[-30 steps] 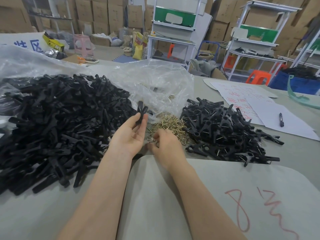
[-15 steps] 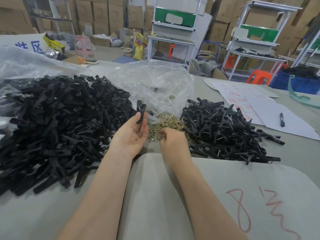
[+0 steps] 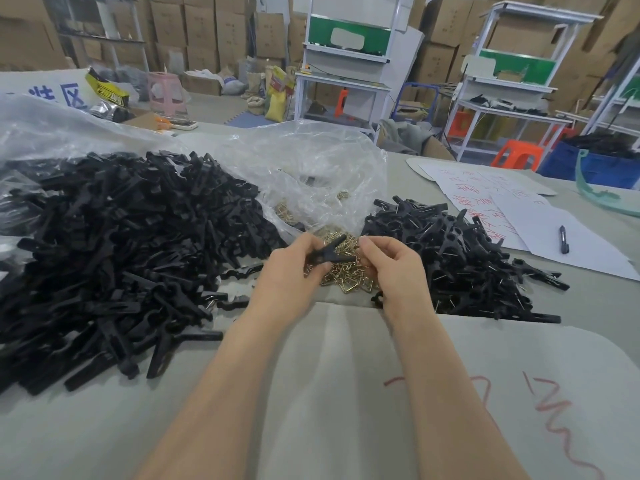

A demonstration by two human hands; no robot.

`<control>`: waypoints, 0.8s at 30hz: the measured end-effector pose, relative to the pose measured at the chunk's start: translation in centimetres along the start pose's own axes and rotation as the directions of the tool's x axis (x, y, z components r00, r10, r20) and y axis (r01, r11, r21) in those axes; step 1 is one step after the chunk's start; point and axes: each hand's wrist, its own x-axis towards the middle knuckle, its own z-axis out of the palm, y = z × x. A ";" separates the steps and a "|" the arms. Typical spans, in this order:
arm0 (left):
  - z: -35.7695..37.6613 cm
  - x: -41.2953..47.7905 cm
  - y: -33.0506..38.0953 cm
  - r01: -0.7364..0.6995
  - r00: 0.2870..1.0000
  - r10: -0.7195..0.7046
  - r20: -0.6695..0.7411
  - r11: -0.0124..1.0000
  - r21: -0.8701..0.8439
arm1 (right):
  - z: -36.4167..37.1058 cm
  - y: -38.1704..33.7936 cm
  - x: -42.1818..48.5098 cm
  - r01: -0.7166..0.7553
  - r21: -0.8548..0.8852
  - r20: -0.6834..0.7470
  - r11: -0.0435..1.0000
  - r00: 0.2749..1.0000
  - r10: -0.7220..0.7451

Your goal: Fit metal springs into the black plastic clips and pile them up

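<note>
My left hand [image 3: 294,268] grips a black plastic clip [image 3: 330,252], its two jaws spread and pointing right. My right hand [image 3: 391,265] is raised beside the clip's tips with fingers curled in a pinch; a spring between them is too small to make out. Under both hands lies a heap of brass-coloured metal springs [image 3: 346,275]. A large pile of loose black clips [image 3: 114,258] fills the left of the table. A smaller pile of clips with springs fitted [image 3: 460,261] lies to the right.
A crumpled clear plastic bag [image 3: 311,168] lies behind the springs. White sheets with red writing [image 3: 485,202] and a pen [image 3: 563,239] sit at the right. A grey card with red marks [image 3: 450,393] lies under my forearms. Shelving and cartons stand beyond the table.
My left hand has turned the clip from upright to lying sideways and moved right. My right hand has lifted off the spring heap and come up to the clip's tips.
</note>
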 end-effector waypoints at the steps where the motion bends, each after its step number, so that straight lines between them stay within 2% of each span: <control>1: 0.0 0.0 0.0 -0.014 1.000 0.014 -0.003 1.000 0.018 | -0.1 -0.1 0.0 0.014 -0.044 0.009 0.999 1.000 -0.013; 6: -0.2 0.3 0.0 -0.150 0.987 0.155 -0.032 0.982 0.118 | -0.2 -0.5 -0.5 0.051 -0.201 0.058 0.978 0.998 -0.040; 20: -0.3 0.3 0.1 -0.179 0.983 0.183 -0.024 0.977 0.115 | -0.9 -0.5 -0.2 0.053 -0.245 0.121 0.968 0.992 -0.023; 24: -0.3 0.2 0.1 -0.180 0.983 0.183 -0.019 0.977 0.114 | -0.7 -0.5 -0.2 0.067 -0.262 0.093 0.963 0.995 -0.044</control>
